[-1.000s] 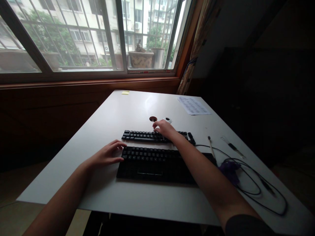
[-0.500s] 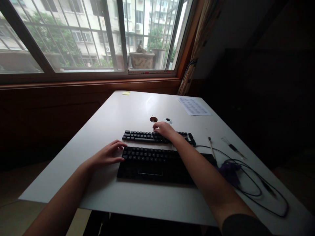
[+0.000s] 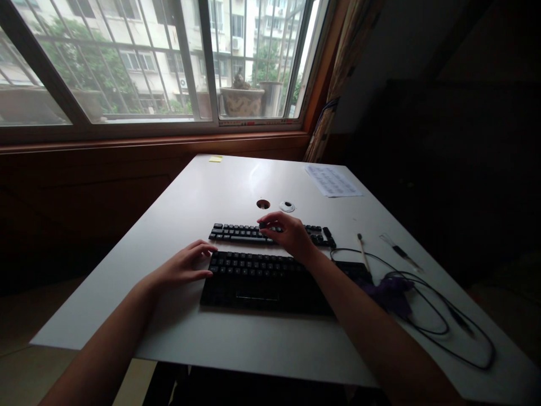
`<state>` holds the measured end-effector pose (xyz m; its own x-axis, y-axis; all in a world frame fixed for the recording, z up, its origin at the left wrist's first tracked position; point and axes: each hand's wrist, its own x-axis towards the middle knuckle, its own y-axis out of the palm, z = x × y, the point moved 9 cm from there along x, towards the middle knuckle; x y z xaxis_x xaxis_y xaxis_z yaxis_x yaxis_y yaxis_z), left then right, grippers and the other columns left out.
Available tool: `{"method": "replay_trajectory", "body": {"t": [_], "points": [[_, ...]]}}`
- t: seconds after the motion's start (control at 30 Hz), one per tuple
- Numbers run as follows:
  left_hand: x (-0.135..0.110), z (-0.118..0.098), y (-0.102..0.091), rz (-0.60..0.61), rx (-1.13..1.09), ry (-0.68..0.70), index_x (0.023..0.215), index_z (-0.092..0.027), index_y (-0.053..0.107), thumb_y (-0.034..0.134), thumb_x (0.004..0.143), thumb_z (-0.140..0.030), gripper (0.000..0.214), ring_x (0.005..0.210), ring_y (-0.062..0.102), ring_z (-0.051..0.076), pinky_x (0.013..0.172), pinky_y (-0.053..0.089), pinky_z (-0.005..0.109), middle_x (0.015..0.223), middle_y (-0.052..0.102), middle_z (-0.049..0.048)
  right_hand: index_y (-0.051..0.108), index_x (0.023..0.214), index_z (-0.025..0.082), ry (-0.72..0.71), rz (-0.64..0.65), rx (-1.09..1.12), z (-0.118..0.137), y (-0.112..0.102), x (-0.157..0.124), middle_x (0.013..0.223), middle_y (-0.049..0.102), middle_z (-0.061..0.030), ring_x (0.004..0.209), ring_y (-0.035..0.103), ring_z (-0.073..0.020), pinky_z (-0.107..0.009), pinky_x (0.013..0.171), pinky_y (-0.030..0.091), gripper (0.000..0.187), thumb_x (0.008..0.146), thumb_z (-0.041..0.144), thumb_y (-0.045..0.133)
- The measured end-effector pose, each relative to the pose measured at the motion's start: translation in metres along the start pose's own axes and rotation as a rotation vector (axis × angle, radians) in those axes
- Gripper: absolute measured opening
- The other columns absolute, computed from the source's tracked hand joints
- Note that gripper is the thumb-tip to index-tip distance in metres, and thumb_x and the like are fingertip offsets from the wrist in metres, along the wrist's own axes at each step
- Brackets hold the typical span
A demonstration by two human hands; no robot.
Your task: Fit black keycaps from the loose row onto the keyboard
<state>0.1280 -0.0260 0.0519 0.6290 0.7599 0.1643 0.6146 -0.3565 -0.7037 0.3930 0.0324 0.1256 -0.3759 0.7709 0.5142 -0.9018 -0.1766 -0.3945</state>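
A black keyboard (image 3: 262,279) lies near the front of the white table (image 3: 236,180). Just beyond it sits a strip of loose black keycaps (image 3: 232,232) laid out in rows. My right hand (image 3: 289,234) hovers over the middle of that strip, with thumb and forefinger pinched together on a dark keycap at its far edge. My left hand (image 3: 186,266) rests on the table against the keyboard's left end, fingers apart, thumb at the near corner and forefinger at the far corner.
Right of the keyboard lie a thin brush (image 3: 362,251), a slim tool (image 3: 399,252), a purple object (image 3: 391,293) and a looped black cable (image 3: 439,332). Farther back are a cable hole (image 3: 262,203), its white cap (image 3: 287,206), a printed sheet (image 3: 332,181) and a yellow note (image 3: 215,159).
My right hand has drawn back a little toward me from the strip's far edge and its fingers have closed into a pinch. The left hand has stayed put.
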Motion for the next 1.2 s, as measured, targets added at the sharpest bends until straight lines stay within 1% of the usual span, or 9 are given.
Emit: {"method": "replay_trajectory", "body": {"t": [0.17,0.27,0.4,0.57,0.7,0.83,0.93,1.07,1.2], "points": [[-0.001,-0.005,-0.001,-0.04,-0.007,0.006,0.142,-0.027,0.055,0.068,0.098,-0.038,0.047,0.119,0.06,0.025,0.098,0.056,0.038,0.136,0.054,0.0115,0.071,0.11,0.026,0.035,-0.046,0.16,0.028,-0.002,-0.038,0.109,0.077,-0.0036,0.098,0.076,-0.0187,-0.037,0.093,0.065,0.028,0.085,0.031,0.084],[0.0,-0.019,-0.009,-0.162,0.083,0.056,0.141,-0.027,0.057,0.065,0.1,-0.032,0.042,0.124,0.057,0.027,0.097,0.056,0.04,0.136,0.055,0.0127,0.071,0.11,0.027,0.092,-0.072,0.221,0.029,-0.004,-0.059,0.108,0.078,-0.0028,0.099,0.076,-0.0181,-0.035,0.093,0.065,0.03,0.083,0.028,0.085],[0.004,-0.061,-0.014,-0.339,0.239,0.225,0.134,-0.027,0.063,0.064,0.099,-0.019,0.036,0.112,0.061,0.024,0.096,0.055,0.041,0.122,0.063,0.01,0.071,0.108,0.026,0.182,-0.11,0.289,0.023,-0.006,-0.081,0.106,0.078,-0.0026,0.098,0.077,-0.0178,-0.034,0.093,0.065,0.032,0.08,0.026,0.087],[0.02,-0.122,0.009,-0.293,0.276,0.386,0.138,-0.027,0.062,0.062,0.098,-0.012,0.042,0.1,0.061,0.021,0.086,0.055,0.037,0.113,0.066,0.0089,0.066,0.114,0.027,0.252,-0.098,0.461,0.018,0.004,-0.097,0.107,0.08,-0.0028,0.101,0.078,-0.0187,-0.035,0.092,0.066,0.04,0.08,0.025,0.087],[0.039,-0.15,0.034,-0.263,0.348,0.486,0.144,-0.028,0.059,0.06,0.096,-0.01,0.051,0.093,0.06,0.021,0.081,0.054,0.036,0.11,0.067,0.0082,0.066,0.115,0.027,0.277,-0.117,0.48,0.014,0.007,-0.103,0.106,0.081,-0.0022,0.1,0.078,-0.0186,-0.034,0.091,0.066,0.042,0.08,0.025,0.087],[0.054,-0.155,0.054,-0.261,0.374,0.533,0.146,-0.025,0.056,0.058,0.096,-0.009,0.053,0.092,0.058,0.021,0.083,0.055,0.037,0.11,0.066,0.0085,0.069,0.112,0.027,0.287,-0.166,0.409,0.01,0.0,-0.107,0.105,0.081,-0.0028,0.099,0.079,-0.0198,-0.035,0.092,0.065,0.037,0.08,0.03,0.087],[0.057,-0.15,0.061,-0.295,0.382,0.507,0.148,-0.025,0.054,0.056,0.095,-0.007,0.056,0.09,0.058,0.021,0.083,0.055,0.037,0.108,0.066,0.0079,0.071,0.108,0.026,0.286,-0.187,0.323,0.009,-0.005,-0.108,0.101,0.081,-0.0033,0.094,0.079,-0.0202,-0.035,0.089,0.066,0.034,0.079,0.034,0.088],[0.051,-0.14,0.058,-0.373,0.433,0.447,0.146,-0.025,0.056,0.057,0.093,-0.005,0.057,0.091,0.057,0.022,0.082,0.055,0.037,0.106,0.066,0.0075,0.07,0.108,0.025,0.289,-0.169,0.268,0.011,-0.005,-0.107,0.1,0.081,-0.0031,0.092,0.079,-0.0202,-0.035,0.089,0.066,0.036,0.078,0.034,0.088],[0.045,-0.139,0.054,-0.405,0.378,0.467,0.146,-0.024,0.057,0.058,0.093,-0.005,0.056,0.092,0.057,0.021,0.082,0.055,0.036,0.107,0.065,0.0081,0.07,0.112,0.026,0.275,-0.143,0.242,0.014,-0.002,-0.107,0.101,0.081,-0.0028,0.093,0.079,-0.0201,-0.035,0.09,0.065,0.036,0.081,0.033,0.087]]}}
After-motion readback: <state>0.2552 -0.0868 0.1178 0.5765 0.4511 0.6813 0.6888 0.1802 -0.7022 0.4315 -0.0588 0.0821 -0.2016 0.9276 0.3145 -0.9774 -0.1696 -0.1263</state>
